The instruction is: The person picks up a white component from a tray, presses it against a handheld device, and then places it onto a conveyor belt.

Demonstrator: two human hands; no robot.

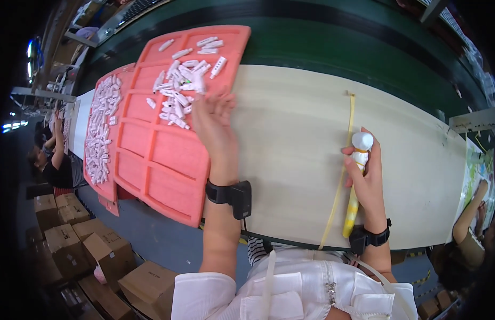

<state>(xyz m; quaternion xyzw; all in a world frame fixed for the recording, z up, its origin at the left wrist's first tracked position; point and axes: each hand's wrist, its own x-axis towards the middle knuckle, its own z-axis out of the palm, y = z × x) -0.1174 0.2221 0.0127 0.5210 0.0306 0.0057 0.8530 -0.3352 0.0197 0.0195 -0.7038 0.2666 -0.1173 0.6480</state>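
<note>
My left hand [218, 114] is over the upper right part of a pink divided tray [172, 173], slightly blurred, with its fingers apart. Just past its thumb is a heap of small white plastic pieces [178, 98], one of them blurred near the fingertips. I cannot see anything gripped in that hand. On the right, my right hand [370, 184] is wrapped round a wand-like stick [352, 208] with a white rounded head and a yellow, partly see-through handle. The stick points away from me, above the pale worktop [290, 160].
A second pink tray [106, 133] full of white pieces lies at left. A yellow strip [337, 194] runs across the worktop beside my right hand. Beyond is a dark green belt [322, 42]. Cardboard boxes [149, 285] stand on the floor; other people work at both sides.
</note>
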